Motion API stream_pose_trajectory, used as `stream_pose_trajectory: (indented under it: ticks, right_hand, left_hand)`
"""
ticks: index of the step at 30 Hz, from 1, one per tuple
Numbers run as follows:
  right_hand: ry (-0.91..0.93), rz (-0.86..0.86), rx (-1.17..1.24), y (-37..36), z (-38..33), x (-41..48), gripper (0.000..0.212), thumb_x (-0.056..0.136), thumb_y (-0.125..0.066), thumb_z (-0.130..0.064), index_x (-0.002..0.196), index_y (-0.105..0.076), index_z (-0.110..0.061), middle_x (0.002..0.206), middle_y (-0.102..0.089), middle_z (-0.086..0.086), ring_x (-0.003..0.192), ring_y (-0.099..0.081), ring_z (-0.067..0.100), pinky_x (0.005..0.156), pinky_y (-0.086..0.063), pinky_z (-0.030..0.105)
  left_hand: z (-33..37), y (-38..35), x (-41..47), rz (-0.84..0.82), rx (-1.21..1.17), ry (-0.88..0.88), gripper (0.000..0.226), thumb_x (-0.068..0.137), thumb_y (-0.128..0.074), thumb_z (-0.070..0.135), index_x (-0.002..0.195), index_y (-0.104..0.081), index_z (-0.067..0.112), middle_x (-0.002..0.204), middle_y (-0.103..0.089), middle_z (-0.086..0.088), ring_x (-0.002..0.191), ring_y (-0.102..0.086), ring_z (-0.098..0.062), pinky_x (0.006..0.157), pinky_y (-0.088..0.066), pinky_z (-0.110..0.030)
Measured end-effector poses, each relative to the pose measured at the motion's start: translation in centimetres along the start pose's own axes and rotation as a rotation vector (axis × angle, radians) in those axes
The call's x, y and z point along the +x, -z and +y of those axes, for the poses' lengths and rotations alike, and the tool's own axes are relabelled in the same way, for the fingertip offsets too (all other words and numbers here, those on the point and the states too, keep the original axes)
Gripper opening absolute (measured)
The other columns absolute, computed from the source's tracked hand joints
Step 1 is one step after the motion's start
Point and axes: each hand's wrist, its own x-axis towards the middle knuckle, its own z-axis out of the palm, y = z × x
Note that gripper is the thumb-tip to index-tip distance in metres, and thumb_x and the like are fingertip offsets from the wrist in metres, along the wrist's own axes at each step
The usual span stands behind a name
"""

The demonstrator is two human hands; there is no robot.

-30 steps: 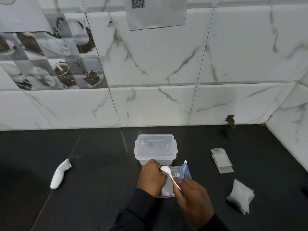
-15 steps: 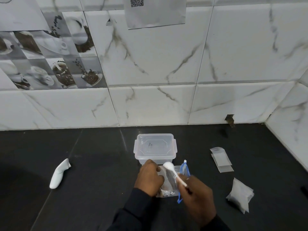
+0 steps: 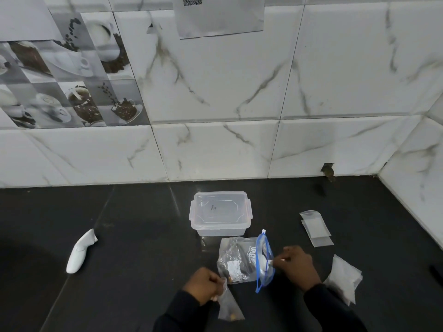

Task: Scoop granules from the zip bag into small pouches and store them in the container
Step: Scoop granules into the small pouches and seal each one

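A clear zip bag [image 3: 237, 262] with a blue zip mouth lies on the black counter, just in front of the lidded clear container [image 3: 220, 213]. My right hand [image 3: 297, 265] holds a white spoon [image 3: 265, 262] whose bowl is inside the bag's blue mouth. My left hand [image 3: 205, 287] pinches the top of a small clear pouch [image 3: 229, 306] that hangs down near the counter's front, with a few brownish granules at its bottom.
Empty flat pouches [image 3: 315, 227] lie to the right of the container. A stack of filled white pouches [image 3: 344, 279] sits at the right, beside my right wrist. A white handle-shaped object [image 3: 81, 251] lies at the left. Tiled walls close the back and right.
My left hand left the zip bag and pulled back toward me with a small pouch. My right hand moved right, and the spoon went from above the bag into its mouth.
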Motion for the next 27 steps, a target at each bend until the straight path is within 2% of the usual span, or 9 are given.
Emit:
stream_pose_trajectory:
  ticks: [4, 6, 10, 13, 15, 17, 20, 25, 27]
  right_hand:
    - [0.121, -0.204, 0.146, -1.2, -0.7, 1.5, 0.011, 0.057, -0.067, -0.040, 0.046, -0.068, -0.038, 0.059, -0.063, -0.009, 0.062, -0.054, -0.002, 0.078, -0.051, 0.037]
    - [0.145, -0.271, 0.082, -1.7, -0.6, 2.4, 0.020, 0.058, -0.062, -0.035, 0.039, -0.061, -0.042, 0.048, -0.059, -0.016, 0.055, -0.052, -0.008, 0.071, -0.048, 0.029]
    - [0.173, -0.283, 0.016, -1.8, -1.7, 3.1, 0.036, 0.076, -0.069, -0.007, 0.052, -0.068, -0.035, 0.048, -0.062, -0.016, 0.055, -0.059, -0.012, 0.065, -0.046, 0.015]
    - [0.189, -0.226, 0.030, -2.7, -1.7, 3.4, 0.016, 0.077, -0.073, -0.011, 0.070, -0.082, -0.022, 0.047, -0.061, -0.020, 0.057, -0.057, -0.020, 0.059, -0.041, 0.003]
    - [0.202, -0.165, 0.020, -3.5, -1.3, 3.8, 0.010, 0.075, -0.074, -0.017, 0.078, -0.083, -0.015, 0.054, -0.063, -0.013, 0.059, -0.058, -0.020, 0.059, -0.041, 0.002]
    - [0.216, -0.147, 0.007, -4.0, -1.2, 3.9, 0.011, 0.073, -0.071, -0.017, 0.067, -0.078, -0.010, 0.056, -0.060, -0.005, 0.056, -0.058, -0.011, 0.056, -0.040, 0.006]
    - [0.238, -0.168, 0.009, -4.3, -1.4, 3.9, 0.028, 0.070, -0.067, -0.013, 0.045, -0.055, -0.011, 0.045, -0.044, -0.004, 0.044, -0.045, 0.001, 0.052, -0.033, 0.013]
    - [0.200, -0.244, 0.103, -3.6, -1.3, 4.1, 0.052, 0.076, -0.066, -0.005, 0.033, -0.042, -0.020, 0.039, -0.033, -0.009, 0.041, -0.032, 0.001, 0.051, -0.030, 0.017]
    - [0.162, -0.221, 0.135, -3.3, -0.6, 4.6, 0.058, 0.079, -0.063, 0.000, 0.030, -0.040, -0.019, 0.037, -0.031, -0.010, 0.038, -0.031, 0.000, 0.050, -0.029, 0.018]
  left_hand:
    - [-0.6, -0.9, 0.4, 0.023, -0.070, -0.004, 0.020, 0.071, -0.059, -0.006, 0.068, -0.072, 0.008, 0.050, -0.056, -0.003, 0.037, -0.045, -0.005, 0.046, -0.040, -0.016]
    - [-0.9, -1.1, 0.6, 0.038, -0.087, -0.015, 0.018, 0.068, -0.059, -0.002, 0.072, -0.075, 0.006, 0.049, -0.057, -0.001, 0.038, -0.045, -0.004, 0.047, -0.040, -0.016]
    - [-1.3, -1.1, 0.7, 0.035, -0.137, -0.053, 0.025, 0.072, -0.058, -0.007, 0.072, -0.075, 0.010, 0.053, -0.059, 0.002, 0.038, -0.046, -0.002, 0.048, -0.041, -0.017]
    - [-1.0, -0.7, 0.9, 0.044, -0.215, -0.103, 0.029, 0.067, -0.055, -0.007, 0.069, -0.076, 0.013, 0.072, -0.065, 0.001, 0.040, -0.048, -0.002, 0.047, -0.041, -0.017]
    - [-0.5, -0.5, 0.9, 0.052, -0.261, -0.132, 0.029, 0.064, -0.055, -0.002, 0.075, -0.079, 0.009, 0.080, -0.067, 0.003, 0.043, -0.049, -0.004, 0.048, -0.041, -0.018]
    - [0.1, -0.3, 0.9, 0.068, -0.303, -0.181, 0.031, 0.063, -0.055, 0.003, 0.083, -0.079, 0.004, 0.088, -0.067, 0.002, 0.047, -0.051, -0.005, 0.050, -0.042, -0.019]
    - [1.1, -0.2, 0.9, 0.059, -0.343, -0.266, 0.034, 0.067, -0.058, 0.004, 0.093, -0.078, -0.001, 0.101, -0.067, -0.005, 0.056, -0.055, -0.006, 0.052, -0.044, -0.019]
    - [2.4, 0.1, 0.8, 0.058, -0.368, -0.301, 0.031, 0.069, -0.059, 0.002, 0.086, -0.081, 0.014, 0.105, -0.068, -0.004, 0.059, -0.056, -0.008, 0.054, -0.044, -0.018]
    - [2.1, 0.6, 0.9, 0.087, -0.378, -0.249, 0.030, 0.071, -0.057, -0.003, 0.082, -0.080, 0.012, 0.096, -0.069, -0.006, 0.052, -0.052, -0.008, 0.051, -0.044, -0.018]
